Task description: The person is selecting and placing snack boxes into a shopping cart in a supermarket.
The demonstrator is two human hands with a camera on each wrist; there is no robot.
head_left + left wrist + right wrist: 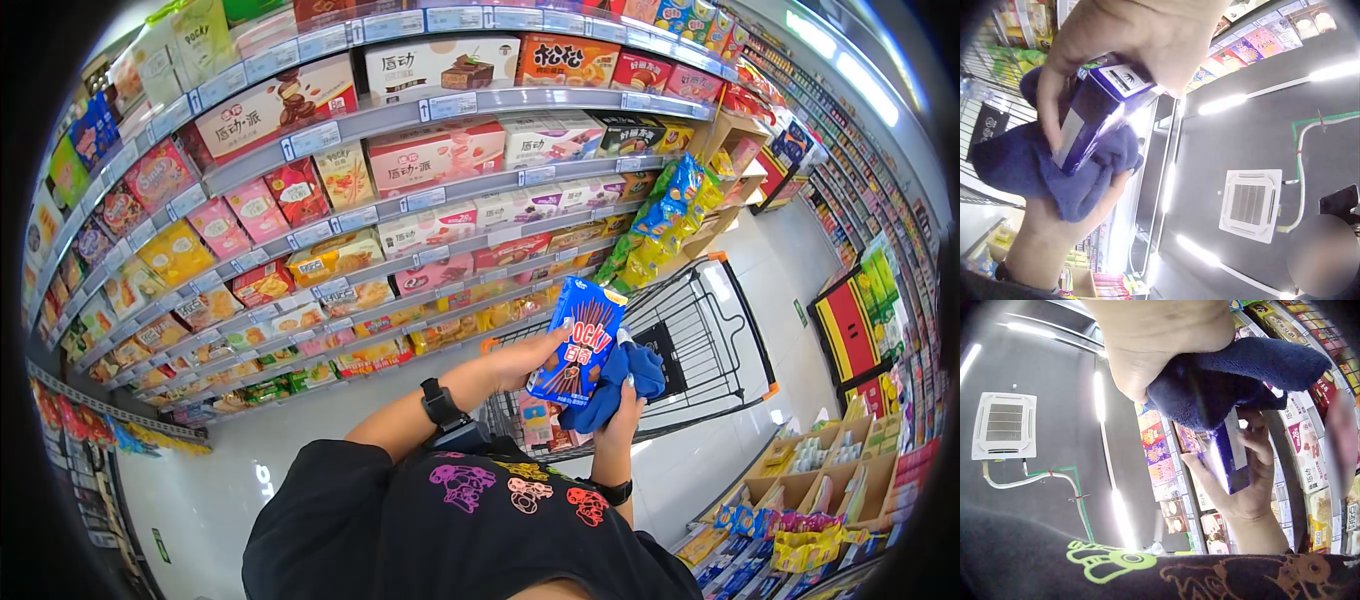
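Observation:
My left hand (pixel 530 362) grips a blue Pocky box (pixel 575 350) by its left side, thumb over the front and the printed face turned up. A bunched blue cloth (pixel 640 372) lies against the box's right side, pinched in my right hand (pixel 620 415). In the left wrist view the box (pixel 1097 109) is seen end-on, with fingers along its side and the cloth (pixel 1022 165) behind it. The right wrist view shows the cloth (pixel 1210 381) bunched under my right palm, overlapping one end of the box (pixel 1230 456).
A black wire shopping cart (pixel 745 325) stands just beyond my hands, with a pink package (pixel 540 425) near its close end. Shelves of boxed snacks (pixel 435 155) run along the left and front. Bagged snacks (pixel 670 215) hang at the shelf end. A display bin (pixel 800 480) stands at right.

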